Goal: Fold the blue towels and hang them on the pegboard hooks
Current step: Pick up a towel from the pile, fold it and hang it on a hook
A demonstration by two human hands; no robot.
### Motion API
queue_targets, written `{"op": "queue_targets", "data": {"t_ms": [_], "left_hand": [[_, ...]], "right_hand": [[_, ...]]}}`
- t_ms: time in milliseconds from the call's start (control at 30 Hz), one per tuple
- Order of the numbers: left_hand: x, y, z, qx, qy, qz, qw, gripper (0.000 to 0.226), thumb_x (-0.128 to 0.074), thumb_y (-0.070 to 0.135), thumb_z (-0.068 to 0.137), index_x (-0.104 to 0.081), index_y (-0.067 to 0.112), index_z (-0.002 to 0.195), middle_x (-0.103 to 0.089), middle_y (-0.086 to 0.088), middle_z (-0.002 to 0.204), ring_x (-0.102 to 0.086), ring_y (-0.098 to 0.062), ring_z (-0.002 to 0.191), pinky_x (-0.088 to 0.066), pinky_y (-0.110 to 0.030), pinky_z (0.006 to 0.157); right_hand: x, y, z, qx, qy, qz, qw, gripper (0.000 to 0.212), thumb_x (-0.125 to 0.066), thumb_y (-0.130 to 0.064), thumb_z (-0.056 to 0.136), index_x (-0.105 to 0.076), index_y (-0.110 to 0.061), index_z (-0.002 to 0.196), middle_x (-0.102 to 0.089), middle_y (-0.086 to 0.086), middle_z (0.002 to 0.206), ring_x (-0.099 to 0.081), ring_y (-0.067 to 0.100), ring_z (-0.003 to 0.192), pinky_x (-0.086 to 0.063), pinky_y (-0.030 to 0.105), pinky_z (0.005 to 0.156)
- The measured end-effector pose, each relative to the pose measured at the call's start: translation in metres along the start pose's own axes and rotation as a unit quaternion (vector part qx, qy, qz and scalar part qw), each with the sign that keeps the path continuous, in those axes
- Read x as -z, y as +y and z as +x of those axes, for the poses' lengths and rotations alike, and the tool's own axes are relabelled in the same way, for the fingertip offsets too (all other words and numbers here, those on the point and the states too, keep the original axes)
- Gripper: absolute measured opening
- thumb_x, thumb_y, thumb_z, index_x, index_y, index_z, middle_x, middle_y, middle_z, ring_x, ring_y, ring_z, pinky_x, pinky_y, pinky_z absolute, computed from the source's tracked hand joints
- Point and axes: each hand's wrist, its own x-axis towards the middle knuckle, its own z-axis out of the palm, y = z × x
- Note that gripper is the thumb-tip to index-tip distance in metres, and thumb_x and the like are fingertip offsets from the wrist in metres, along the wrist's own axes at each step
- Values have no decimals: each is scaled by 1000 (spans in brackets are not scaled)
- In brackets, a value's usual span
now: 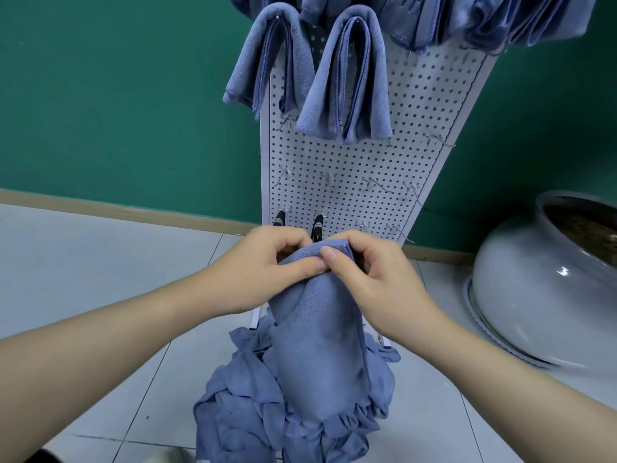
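Pale tiled floor [83,279] below, green wall [117,111] behind. Nearest, at bottom centre: heap of crumpled blue towels [240,416] on the tiles. Rising out of the heap, one blue towel [320,355] held up as a narrow folded strip, long axis running up and away from the viewer, upper folded end pointing toward the board, lower end spilling into the heap. Left hand [270,262] gripping that upper end from the left, fingers curled over the fold, thumb pressed flat across the cloth. Right hand [370,272] pinching the same end from the right, fingers bent, thumb tip touching the left thumb. Both forearms bare, reaching in from the lower corners. Just beyond the hands: white pegboard [367,168] standing against the wall, several bare wire hooks [374,185] in rows across its lower half. Higher up, two folded blue towels [347,78] draped over hooks side by side, long axes hanging down the board. More hung towels [484,21] along the top edge, cut off. Far right, on the floor: large round pale ceramic pot [541,282].
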Motion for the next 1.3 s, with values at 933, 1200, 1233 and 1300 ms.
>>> {"op": "queue_targets", "data": {"t_ms": [933, 1200, 1233, 1300], "left_hand": [[17, 24, -7, -71, 67, -52, 994, 21, -72, 6, 93, -74, 22, 105, -76, 5, 87, -68, -7, 73, -57, -24, 66], [18, 21, -10, -32, 31, 108, 993, 54, -66, 58, 91, -53, 10, 71, -67, -9, 63, -62, -20, 56, -46, -32, 53], [20, 19, -7, -34, 48, 123, 991, 55, -61, 63, 89, -51, 12, 70, -64, -10, 63, -59, -26, 59, -46, -36, 54], [22, 20, -4, -40, 80, 134, 987, 51, -63, 60, 88, -49, 15, 69, -61, -10, 63, -56, -30, 61, -47, -40, 55]], "right_hand": [[36, 3, 17, -36, 197, 89, 976, 65, -47, -52, 105, -48, 12, 92, -48, 27, 78, -42, 19, 76, -36, 35, 71], [41, 9, 15, 52, 239, -60, 968, 39, -41, -21, 112, -38, -16, 74, -34, -11, 67, -32, 3, 65, -31, 19, 61], [42, 10, 15, 55, 241, -73, 966, 38, -42, -21, 112, -40, -10, 75, -35, -6, 68, -33, 5, 66, -31, 21, 62], [42, 10, 16, 54, 245, -76, 965, 41, -45, -23, 111, -41, -1, 76, -35, 3, 69, -33, 7, 66, -31, 23, 61]]}}
